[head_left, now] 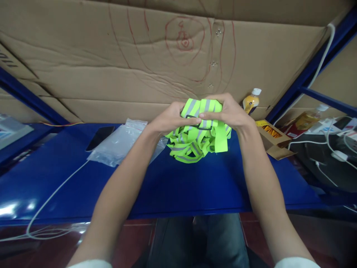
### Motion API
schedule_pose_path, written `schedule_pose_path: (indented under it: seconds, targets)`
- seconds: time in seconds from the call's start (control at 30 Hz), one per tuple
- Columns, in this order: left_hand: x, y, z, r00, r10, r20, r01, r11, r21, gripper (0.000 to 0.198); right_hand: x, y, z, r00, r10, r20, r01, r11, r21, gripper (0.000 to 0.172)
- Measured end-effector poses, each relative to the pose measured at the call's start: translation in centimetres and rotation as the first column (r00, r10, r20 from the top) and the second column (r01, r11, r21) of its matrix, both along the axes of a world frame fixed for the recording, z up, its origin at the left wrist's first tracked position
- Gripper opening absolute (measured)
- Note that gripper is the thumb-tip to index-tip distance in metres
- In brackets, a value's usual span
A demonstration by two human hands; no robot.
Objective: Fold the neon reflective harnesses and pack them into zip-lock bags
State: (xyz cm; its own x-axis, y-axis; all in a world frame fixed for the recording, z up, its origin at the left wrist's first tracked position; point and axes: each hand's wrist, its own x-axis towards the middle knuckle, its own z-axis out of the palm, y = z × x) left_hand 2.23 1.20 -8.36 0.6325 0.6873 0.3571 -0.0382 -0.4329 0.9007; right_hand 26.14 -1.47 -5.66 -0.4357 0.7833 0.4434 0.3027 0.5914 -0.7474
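Observation:
Both hands hold a bunched neon-yellow reflective vest [198, 139] with grey stripes above the blue table [195, 186]. My left hand [174, 118] grips its left side, fingers curled round the folded fabric. My right hand [227, 111] covers the top right, fingers pressed on the bundle. The fingertips of both hands meet at the middle, by a black buckle. Loose straps of the vest hang down onto the table.
A clear plastic bag [122, 143] and a black phone [99, 137] with a white cable lie to the left. Behind stands a cardboard wall [139, 67]. To the right are an orange drink bottle [251, 101], a small open carton [272, 139], another bottle [308, 119] and tangled white cables.

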Motion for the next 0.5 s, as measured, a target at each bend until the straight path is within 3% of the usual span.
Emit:
schedule_pose_path:
  seconds: [0.07, 0.13, 0.23, 0.4, 0.5]
  targets:
    - [0.2, -0.2, -0.1, 0.998, -0.011, 0.055, 0.019, 0.990, -0.137, 0.052, 0.3, 0.0, -0.1, 0.994, -0.029, -0.109, 0.030, 1.000, 0.007, 0.060]
    - [0.6, -0.8, -0.2, 0.993, -0.094, 0.069, 0.109, 0.961, -0.253, 0.055, 0.7, 0.2, -0.2, 0.974, -0.060, -0.220, 0.067, 0.997, 0.025, 0.058]
    - [1.7, -1.6, -0.7, 0.982, -0.164, 0.095, 0.187, 0.915, -0.358, 0.056, 1.0, 0.6, -0.2, 0.957, -0.093, -0.273, 0.114, 0.992, 0.062, 0.057]
    - [3.5, -1.6, -2.3, 0.984, 0.019, 0.177, 0.056, 0.911, -0.409, 0.045, 1.1, 1.4, -0.3, 0.968, -0.165, -0.188, 0.210, 0.945, 0.251, 0.056]
    - [3.6, -1.3, -2.3, 0.980, 0.027, 0.195, 0.065, 0.890, -0.450, 0.042, 0.7, 1.6, -0.3, 0.960, -0.243, -0.141, 0.279, 0.880, 0.384, 0.048]
